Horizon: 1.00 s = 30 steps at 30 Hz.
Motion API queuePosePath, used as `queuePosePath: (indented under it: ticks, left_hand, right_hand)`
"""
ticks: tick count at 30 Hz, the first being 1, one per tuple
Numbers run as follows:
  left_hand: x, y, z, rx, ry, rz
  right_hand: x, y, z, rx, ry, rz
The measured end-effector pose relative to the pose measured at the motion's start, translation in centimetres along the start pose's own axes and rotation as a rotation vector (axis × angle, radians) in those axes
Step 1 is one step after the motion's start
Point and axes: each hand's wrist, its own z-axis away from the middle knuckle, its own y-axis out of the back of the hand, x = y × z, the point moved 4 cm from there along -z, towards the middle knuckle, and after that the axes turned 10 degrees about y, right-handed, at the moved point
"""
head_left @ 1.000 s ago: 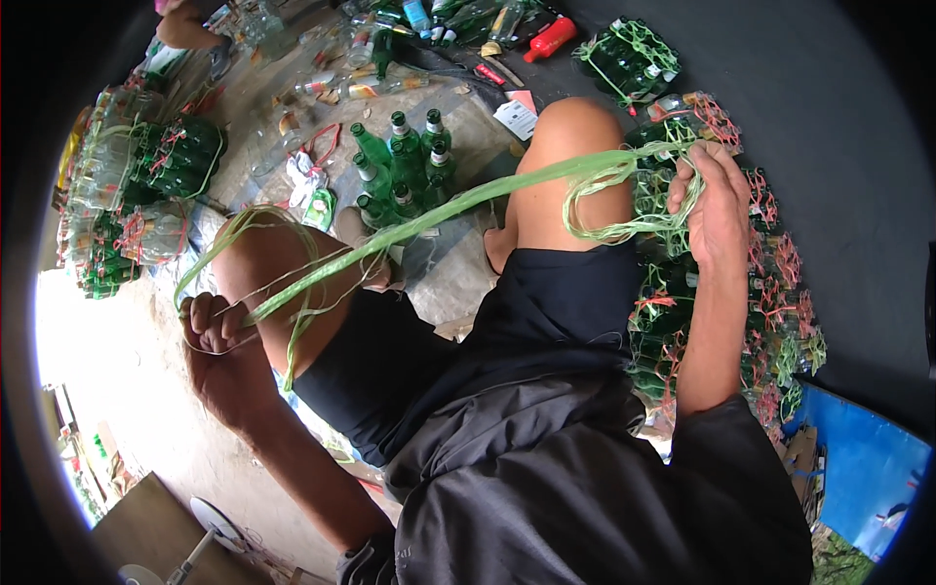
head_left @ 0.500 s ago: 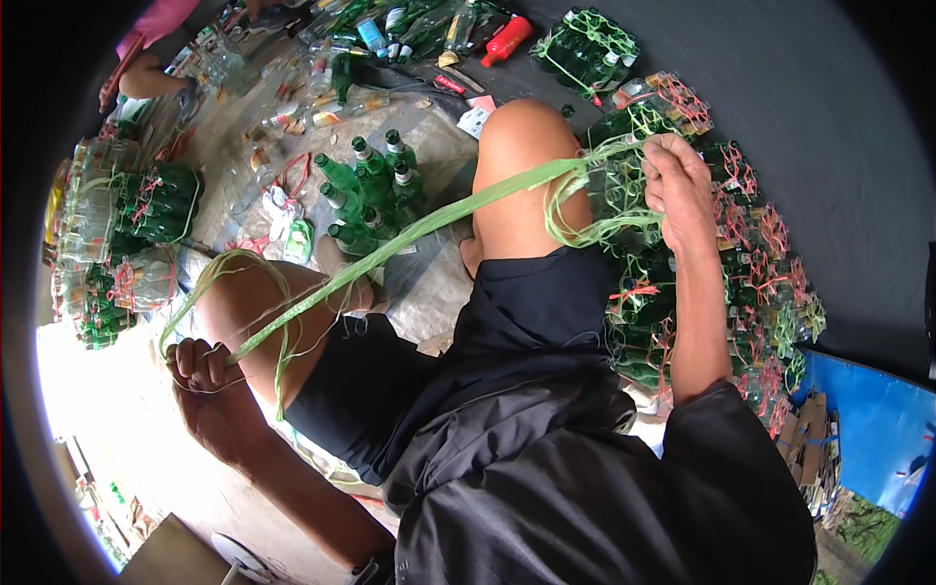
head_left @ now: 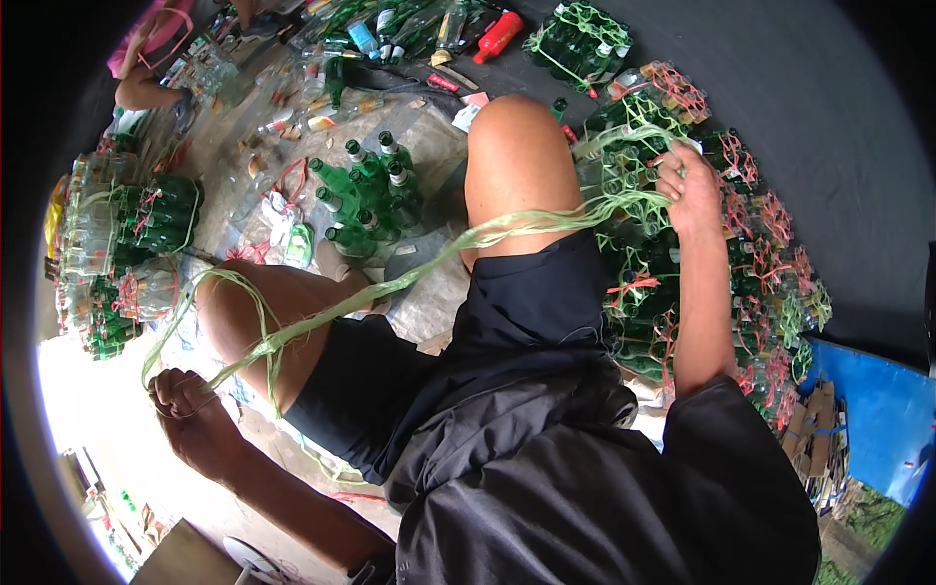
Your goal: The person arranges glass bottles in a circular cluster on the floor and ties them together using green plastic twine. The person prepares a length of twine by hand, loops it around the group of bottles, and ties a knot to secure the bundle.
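Observation:
A light green plastic twine (head_left: 409,276) runs slantwise across my lap, between my two hands. My left hand (head_left: 195,414), low on the left, is closed on one end, and a loop of the twine hangs over my left knee. Out beyond my right knee, my right hand (head_left: 690,187) grips the other end, with loose strands trailing from it. The twine sags a little in the middle. On the ground between my knees stands a cluster of upright green glass bottles (head_left: 368,195), touched by neither hand.
Tied bundles of bottles (head_left: 161,210) stand at the left, and more stacked bundles (head_left: 751,234) line the right. Loose bottles lie at the back beside a red bottle (head_left: 498,37). Another person's leg (head_left: 146,93) shows at the far left. A blue panel (head_left: 868,414) stands at the lower right.
The twine has gone from taut to slightly slack, its right part dropping lower over my right thigh. My right hand has shifted slightly right, and my left hand slightly left and down.

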Motion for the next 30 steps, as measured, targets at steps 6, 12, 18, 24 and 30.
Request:
queuePosePath:
  ticks: [6, 12, 18, 24, 30]
  left_hand:
    - [2.3, -0.8, -0.7, 0.043, -0.049, 0.003]
    - [3.5, -0.5, -0.7, 0.047, -0.060, -0.017]
    - [5.2, 0.9, -0.3, 0.206, -0.242, -0.391]
    - [3.5, 2.6, 1.0, 0.311, -0.217, -0.428]
    - [1.9, 2.3, 2.0, 0.090, -0.098, -0.175]
  right_hand:
    - [-1.6, 2.7, -3.1, -0.094, 0.022, -0.097]
    - [-2.6, 1.1, -3.3, -0.007, 0.097, 0.042]
    - [-2.8, -1.2, -2.8, -0.039, 0.176, 0.194]
    - [-3.2, -0.5, -2.6, -0.085, 0.153, 0.578]
    - [-1.7, 2.4, -5.2, -0.355, 0.034, 1.261]
